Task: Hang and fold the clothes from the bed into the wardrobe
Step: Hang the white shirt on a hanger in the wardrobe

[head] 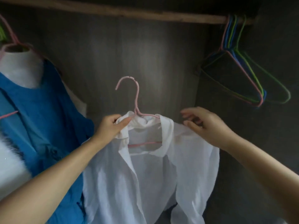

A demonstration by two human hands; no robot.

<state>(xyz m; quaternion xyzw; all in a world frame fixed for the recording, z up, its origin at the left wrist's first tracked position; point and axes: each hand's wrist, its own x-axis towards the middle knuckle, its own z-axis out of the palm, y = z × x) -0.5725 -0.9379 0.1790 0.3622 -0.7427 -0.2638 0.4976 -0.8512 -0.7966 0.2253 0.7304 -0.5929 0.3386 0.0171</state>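
Observation:
A white collared shirt (150,175) is draped on a pink wire hanger (136,96), held up inside the wardrobe below the wooden rail (129,12). My left hand (111,126) grips the shirt's left shoulder and collar together with the hanger's arm. My right hand (205,125) pinches the shirt's right shoulder over the hanger end, its upper fingers spread. The hanger's hook points up and is free of the rail.
A blue garment (40,123) and a white one (21,68) hang at the left on a pink hanger. Several empty wire hangers (242,75) in pink, blue and green hang at the rail's right end. The grey back panel (145,62) lies behind.

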